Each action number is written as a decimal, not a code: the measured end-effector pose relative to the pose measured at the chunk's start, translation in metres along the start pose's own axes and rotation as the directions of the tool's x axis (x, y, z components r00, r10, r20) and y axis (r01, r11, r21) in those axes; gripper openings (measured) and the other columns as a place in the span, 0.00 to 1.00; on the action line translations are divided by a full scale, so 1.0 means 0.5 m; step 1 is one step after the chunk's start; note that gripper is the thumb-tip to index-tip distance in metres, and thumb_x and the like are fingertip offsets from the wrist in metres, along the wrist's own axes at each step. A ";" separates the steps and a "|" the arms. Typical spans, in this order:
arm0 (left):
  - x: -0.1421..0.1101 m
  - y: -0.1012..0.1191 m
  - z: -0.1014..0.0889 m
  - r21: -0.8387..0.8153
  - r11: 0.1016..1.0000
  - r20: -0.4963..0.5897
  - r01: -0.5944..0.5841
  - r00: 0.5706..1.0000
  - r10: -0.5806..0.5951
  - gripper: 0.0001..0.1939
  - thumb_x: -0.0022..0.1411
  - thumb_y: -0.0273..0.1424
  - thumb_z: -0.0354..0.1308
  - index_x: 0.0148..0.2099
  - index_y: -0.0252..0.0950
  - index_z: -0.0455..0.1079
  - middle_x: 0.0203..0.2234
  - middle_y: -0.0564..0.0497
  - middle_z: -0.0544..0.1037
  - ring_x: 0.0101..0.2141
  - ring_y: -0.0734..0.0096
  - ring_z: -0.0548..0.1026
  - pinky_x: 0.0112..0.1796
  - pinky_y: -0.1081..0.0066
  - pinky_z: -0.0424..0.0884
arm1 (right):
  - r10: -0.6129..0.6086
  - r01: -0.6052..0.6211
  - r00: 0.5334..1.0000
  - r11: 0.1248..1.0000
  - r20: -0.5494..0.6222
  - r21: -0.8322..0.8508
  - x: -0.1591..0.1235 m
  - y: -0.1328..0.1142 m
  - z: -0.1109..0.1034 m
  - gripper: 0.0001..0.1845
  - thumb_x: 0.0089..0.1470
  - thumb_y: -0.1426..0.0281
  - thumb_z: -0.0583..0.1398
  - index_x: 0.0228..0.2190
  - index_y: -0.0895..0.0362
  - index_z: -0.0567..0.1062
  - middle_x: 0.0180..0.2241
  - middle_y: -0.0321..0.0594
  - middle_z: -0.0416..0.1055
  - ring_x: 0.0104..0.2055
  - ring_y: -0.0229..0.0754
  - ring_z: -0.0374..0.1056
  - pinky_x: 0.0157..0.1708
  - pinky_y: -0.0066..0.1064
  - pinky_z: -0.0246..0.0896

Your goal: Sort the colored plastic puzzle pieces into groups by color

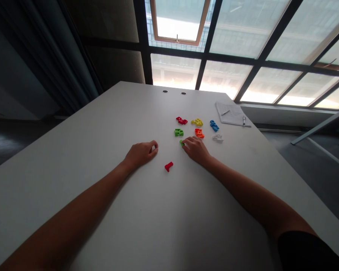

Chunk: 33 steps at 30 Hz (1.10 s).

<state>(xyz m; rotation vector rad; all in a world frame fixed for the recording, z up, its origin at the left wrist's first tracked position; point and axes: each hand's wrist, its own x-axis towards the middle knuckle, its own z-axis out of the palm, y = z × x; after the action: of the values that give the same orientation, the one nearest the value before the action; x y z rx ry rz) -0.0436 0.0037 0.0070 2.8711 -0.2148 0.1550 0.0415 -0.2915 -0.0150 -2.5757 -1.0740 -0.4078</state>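
Observation:
My right hand (196, 148) lies on the white table (130, 210) with its fingertips closed on a small green block (181, 143). My left hand (142, 152) rests on the table in a loose fist, and nothing shows in it. A red block (168, 166) lies between the two hands, nearer to me. Beyond my right hand sit more small blocks: a green one (179, 132), an orange one (199, 133), a red one (181, 120), a yellow one (197, 122), a blue one (214, 125) and a white one (218, 138).
A sheet of paper on a clipboard (231, 113) with a pen (244, 120) lies at the table's far right. Two cable holes (174, 92) sit near the far edge. Large windows stand behind the table, and a dark curtain hangs at the left.

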 end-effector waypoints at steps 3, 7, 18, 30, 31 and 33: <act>0.000 0.001 -0.002 -0.002 1.000 0.000 -0.003 1.000 0.003 0.15 0.71 0.43 0.49 0.47 0.44 0.74 0.30 0.53 0.82 0.30 0.65 0.77 0.30 0.69 0.60 | 0.055 -0.055 0.998 0.998 0.017 -0.034 0.027 0.000 0.007 0.10 0.70 0.68 0.61 0.48 0.54 0.82 0.48 0.46 0.80 0.50 0.50 0.72 0.53 0.39 0.62; -0.001 0.000 -0.003 -0.003 1.000 0.005 -0.003 1.000 0.003 0.15 0.71 0.44 0.49 0.47 0.44 0.74 0.30 0.53 0.82 0.30 0.65 0.77 0.30 0.68 0.61 | 0.116 -0.116 0.993 0.993 -0.001 -0.035 0.043 -0.002 0.017 0.11 0.69 0.68 0.61 0.49 0.54 0.82 0.48 0.47 0.80 0.49 0.50 0.72 0.52 0.39 0.63; 0.002 -0.002 0.000 0.018 1.000 0.016 0.003 1.000 -0.003 0.16 0.71 0.44 0.49 0.48 0.44 0.74 0.30 0.53 0.82 0.30 0.64 0.78 0.31 0.68 0.62 | 0.123 -0.122 0.992 0.992 -0.038 0.028 0.044 0.012 0.032 0.14 0.68 0.68 0.61 0.52 0.54 0.82 0.46 0.47 0.81 0.47 0.51 0.72 0.51 0.40 0.65; 0.001 -0.002 -0.002 -0.007 1.000 0.022 0.011 1.000 -0.011 0.15 0.70 0.44 0.50 0.47 0.45 0.74 0.30 0.53 0.81 0.30 0.64 0.77 0.30 0.68 0.60 | 0.164 -0.161 0.986 0.985 -0.034 0.066 0.035 0.006 0.025 0.15 0.66 0.71 0.62 0.53 0.58 0.78 0.47 0.48 0.80 0.49 0.52 0.72 0.52 0.41 0.65; 0.001 -0.002 -0.003 -0.007 1.000 0.022 0.009 1.000 -0.009 0.15 0.71 0.44 0.50 0.47 0.45 0.74 0.30 0.54 0.81 0.30 0.64 0.77 0.30 0.68 0.61 | 0.164 -0.162 0.986 0.985 -0.034 0.064 0.033 0.006 0.025 0.14 0.66 0.71 0.62 0.52 0.57 0.78 0.47 0.48 0.80 0.50 0.52 0.72 0.52 0.41 0.65; 0.001 -0.003 -0.003 -0.006 1.000 0.021 0.006 1.000 -0.006 0.15 0.71 0.44 0.50 0.47 0.45 0.74 0.30 0.54 0.81 0.30 0.64 0.77 0.30 0.68 0.61 | 0.161 -0.159 0.986 0.986 -0.033 0.060 0.032 0.006 0.025 0.13 0.66 0.71 0.61 0.51 0.57 0.79 0.48 0.48 0.80 0.50 0.52 0.72 0.52 0.41 0.65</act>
<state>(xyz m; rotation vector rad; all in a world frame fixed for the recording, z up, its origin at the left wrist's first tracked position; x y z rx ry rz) -0.0429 0.0053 0.0079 2.8684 -0.2104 0.1225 0.0564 -0.2784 -0.0211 -2.5694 -0.8460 -0.3785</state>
